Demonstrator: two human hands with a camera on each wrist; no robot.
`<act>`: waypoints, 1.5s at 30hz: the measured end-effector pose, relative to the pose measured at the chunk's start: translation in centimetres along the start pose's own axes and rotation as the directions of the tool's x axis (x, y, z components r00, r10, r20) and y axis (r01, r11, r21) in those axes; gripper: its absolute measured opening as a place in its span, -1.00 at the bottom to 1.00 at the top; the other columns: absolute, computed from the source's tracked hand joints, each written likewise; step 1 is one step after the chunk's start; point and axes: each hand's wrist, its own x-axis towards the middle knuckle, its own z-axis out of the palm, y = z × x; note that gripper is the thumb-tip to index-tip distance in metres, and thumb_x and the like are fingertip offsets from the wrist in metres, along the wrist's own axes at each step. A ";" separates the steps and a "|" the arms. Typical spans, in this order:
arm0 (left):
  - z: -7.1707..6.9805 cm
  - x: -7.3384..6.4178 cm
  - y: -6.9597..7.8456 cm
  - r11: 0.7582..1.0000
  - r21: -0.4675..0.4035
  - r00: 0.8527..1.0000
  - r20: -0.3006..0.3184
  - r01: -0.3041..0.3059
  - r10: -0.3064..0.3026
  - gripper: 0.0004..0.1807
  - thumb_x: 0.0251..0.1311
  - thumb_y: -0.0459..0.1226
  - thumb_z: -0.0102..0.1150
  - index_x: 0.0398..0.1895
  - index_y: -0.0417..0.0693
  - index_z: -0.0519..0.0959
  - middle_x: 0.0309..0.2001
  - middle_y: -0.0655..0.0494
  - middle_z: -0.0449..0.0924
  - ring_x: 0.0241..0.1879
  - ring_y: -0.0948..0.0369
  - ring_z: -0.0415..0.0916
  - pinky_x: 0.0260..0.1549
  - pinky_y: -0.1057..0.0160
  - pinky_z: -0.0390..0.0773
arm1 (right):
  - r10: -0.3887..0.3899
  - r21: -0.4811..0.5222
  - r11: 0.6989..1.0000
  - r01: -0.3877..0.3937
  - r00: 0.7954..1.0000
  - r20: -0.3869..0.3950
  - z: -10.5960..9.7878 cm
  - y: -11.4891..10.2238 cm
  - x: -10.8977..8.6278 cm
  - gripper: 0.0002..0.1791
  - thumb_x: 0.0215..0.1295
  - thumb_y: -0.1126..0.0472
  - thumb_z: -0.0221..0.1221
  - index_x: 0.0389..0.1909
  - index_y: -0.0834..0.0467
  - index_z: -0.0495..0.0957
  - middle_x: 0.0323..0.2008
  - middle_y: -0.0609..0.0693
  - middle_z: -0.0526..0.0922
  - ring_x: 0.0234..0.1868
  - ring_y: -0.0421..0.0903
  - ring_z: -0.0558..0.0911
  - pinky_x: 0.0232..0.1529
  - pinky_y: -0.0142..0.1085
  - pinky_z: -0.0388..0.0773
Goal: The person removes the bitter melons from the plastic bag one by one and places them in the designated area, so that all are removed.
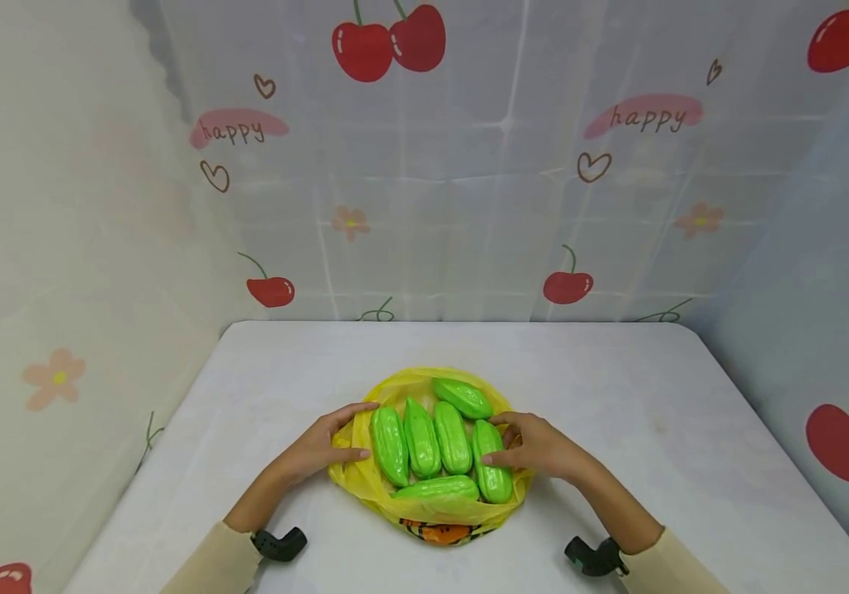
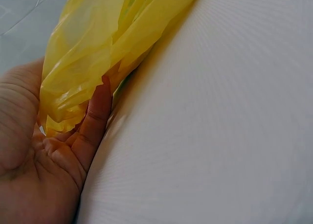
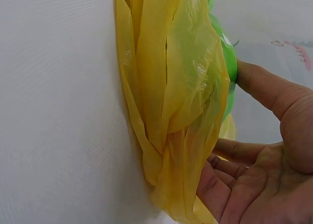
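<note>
A yellow plastic bag, its mouth spread wide, sits on the table with several glossy, ridged, elongated green pieces like toy gourds inside. My left hand holds the bag's left side; in the left wrist view the crumpled yellow film lies between thumb and fingers. On the right side, my right hand reaches over the rim and grips the rightmost green piece. Its thumb touches the green surface in the right wrist view, while bag folds partly hide the other fingers.
The white table extends around the bag. Behind it hangs a pale curtain printed with cherries, hearts and flowers, with similar sheets at both sides. Black wrist devices sit at both cuffs. An orange and black print shows on the bag's near side.
</note>
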 end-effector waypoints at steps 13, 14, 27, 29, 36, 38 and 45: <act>0.0 -0.1 0.0 1.000 0.006 1.000 -0.005 0.003 -0.003 -0.21 0.21 -0.28 0.43 0.50 0.16 0.33 0.46 -0.02 0.27 0.10 0.02 0.57 -0.01 0.19 0.64 | -0.061 0.125 0.990 0.062 0.998 -0.016 -0.8 -0.4 -0.2 -0.19 0.21 0.08 0.44 0.38 0.34 0.37 -0.08 0.13 0.58 -0.11 0.03 0.57 -0.18 -0.18 0.61; 0.0 -0.1 0.0 1.000 0.007 1.000 -0.005 0.004 -0.004 -0.21 0.21 -0.28 0.43 0.50 0.16 0.33 0.46 -0.02 0.27 0.10 0.02 0.57 -0.01 0.19 0.64 | -0.061 0.129 0.990 0.063 0.998 -0.015 -0.9 -0.4 -0.1 -0.19 0.21 0.08 0.44 0.38 0.34 0.37 -0.08 0.13 0.58 -0.11 0.03 0.57 -0.17 -0.18 0.61; -0.1 0.0 -0.2 0.999 0.034 1.000 -0.009 -0.011 0.011 -0.24 0.22 -0.27 0.41 0.49 0.17 0.34 0.46 0.00 0.28 0.11 0.03 0.56 0.00 0.21 0.63 | -0.015 0.211 0.977 0.025 0.999 -0.048 -1.2 -0.2 -0.1 -0.20 0.22 0.09 0.44 0.41 0.30 0.34 -0.02 0.17 0.57 -0.16 0.01 0.67 -0.15 -0.23 0.68; -0.1 0.0 -0.3 0.999 0.037 1.000 -0.011 -0.014 0.015 -0.24 0.22 -0.27 0.41 0.49 0.18 0.34 0.46 0.00 0.28 0.11 0.03 0.56 0.01 0.21 0.63 | -0.023 0.211 0.977 0.035 0.998 -0.057 -1.3 -0.2 -0.1 -0.20 0.24 0.10 0.43 0.41 0.30 0.33 -0.01 0.18 0.57 -0.15 0.01 0.67 -0.15 -0.23 0.67; -0.1 -0.1 -0.3 0.999 0.041 1.000 -0.011 -0.019 0.019 -0.24 0.22 -0.26 0.41 0.49 0.18 0.35 0.45 0.01 0.30 0.09 0.03 0.57 0.00 0.21 0.63 | -0.059 0.211 0.975 0.075 0.995 -0.080 -1.8 -0.4 -0.2 -0.20 0.28 0.07 0.40 0.44 0.28 0.31 0.04 0.17 0.64 -0.02 0.03 0.69 -0.02 -0.21 0.65; -0.1 -0.1 -0.3 0.999 0.042 1.000 -0.013 -0.017 0.018 -0.24 0.22 -0.26 0.42 0.49 0.18 0.35 0.45 0.01 0.30 0.09 0.03 0.57 0.00 0.21 0.63 | -0.069 0.210 0.974 0.083 0.995 -0.072 -1.9 -0.4 -0.3 -0.21 0.29 0.07 0.39 0.44 0.27 0.32 0.03 0.16 0.65 0.00 0.04 0.68 0.00 -0.21 0.65; -0.1 0.0 -0.3 0.999 0.033 1.000 -0.011 -0.015 0.015 -0.24 0.22 -0.27 0.41 0.49 0.18 0.34 0.44 0.00 0.31 0.09 0.02 0.57 0.00 0.20 0.63 | -0.061 0.237 0.969 0.068 0.997 -0.039 -2.3 -0.4 -0.4 -0.23 0.28 0.05 0.40 0.43 0.23 0.35 0.04 0.16 0.61 -0.02 0.04 0.68 -0.05 -0.24 0.66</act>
